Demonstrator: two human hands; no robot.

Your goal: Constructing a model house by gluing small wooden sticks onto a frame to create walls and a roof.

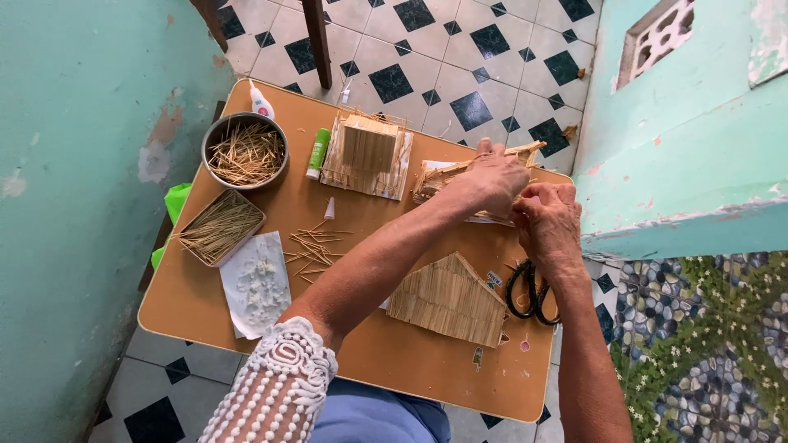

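Note:
My left hand (492,180) presses down on a small straw-stick house piece (447,174) at the far right of the brown table (197,303). Close beside it, my right hand (546,215) pinches at the same piece, fingers closed; what lies between the fingertips is too small to tell. A flat house-shaped panel of sticks (450,299) rests near the front edge, under my left forearm. Black-handled scissors (529,291) lie just below my right wrist.
A metal bowl of sticks (245,150), a shallow tray of sticks (220,227), loose sticks (310,248), a green glue stick (318,153), a white glue bottle (261,102), a glue-smeared paper (257,283) and another stick model (367,154) are on the table. Teal walls flank both sides.

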